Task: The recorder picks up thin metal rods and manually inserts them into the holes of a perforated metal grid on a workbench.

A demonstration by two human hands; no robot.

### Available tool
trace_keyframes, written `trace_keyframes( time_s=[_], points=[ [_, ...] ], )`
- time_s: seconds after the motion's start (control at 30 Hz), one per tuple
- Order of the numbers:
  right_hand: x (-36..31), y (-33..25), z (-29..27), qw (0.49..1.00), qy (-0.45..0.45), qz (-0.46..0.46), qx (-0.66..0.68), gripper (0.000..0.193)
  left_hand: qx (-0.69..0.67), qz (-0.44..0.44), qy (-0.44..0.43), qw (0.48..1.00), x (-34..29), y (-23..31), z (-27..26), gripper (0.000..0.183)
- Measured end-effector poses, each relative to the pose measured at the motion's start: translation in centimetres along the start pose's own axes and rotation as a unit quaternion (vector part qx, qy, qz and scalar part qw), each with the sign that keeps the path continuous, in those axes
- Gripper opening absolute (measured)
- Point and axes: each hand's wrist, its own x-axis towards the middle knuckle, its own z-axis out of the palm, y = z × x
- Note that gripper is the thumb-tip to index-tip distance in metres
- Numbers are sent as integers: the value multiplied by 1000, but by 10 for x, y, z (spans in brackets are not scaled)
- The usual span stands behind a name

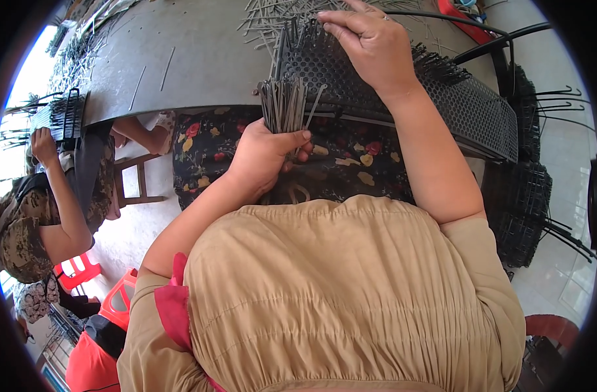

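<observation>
My left hand (260, 155) is closed round an upright bundle of thin grey metal rods (283, 108), some with small looped ends, just off the table's near edge. One rod leans out to the bundle's right. My right hand (378, 51) reaches over a black perforated metal rack (347, 81). Its thumb and forefinger come together in a pinch beside dark rods (301, 36) standing at the rack's left end. Whatever those fingertips hold is too small to make out. More dark rods (439, 65) stick up from the rack right of my wrist.
Loose rods (262, 16) lie scattered on the grey table (200, 62). Black curved bars (507, 39) jut at upper right, above stacked black racks (523, 209). At left, a co-worker's hand (44, 145) touches another rack (66, 117). A red stool (121, 297) stands lower left.
</observation>
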Motion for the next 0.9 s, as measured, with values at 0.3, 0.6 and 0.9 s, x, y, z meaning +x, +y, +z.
trace_keyframes(
  time_s=[0.3, 0.6, 0.9],
  points=[
    [4, -1, -4, 997, -73, -13, 21, 14, 7, -1, -2, 1000, 3, 1, 0, 8],
    [0, -3, -12, 998, -53, 35, -2, 17, -1, 6, -2, 1000, 3, 0, -1, 9],
    [-32, -4, -14, 998, 15, 53, 42, 18, -40, 8, -10, 999, 1, 0, 1, 9]
  ],
)
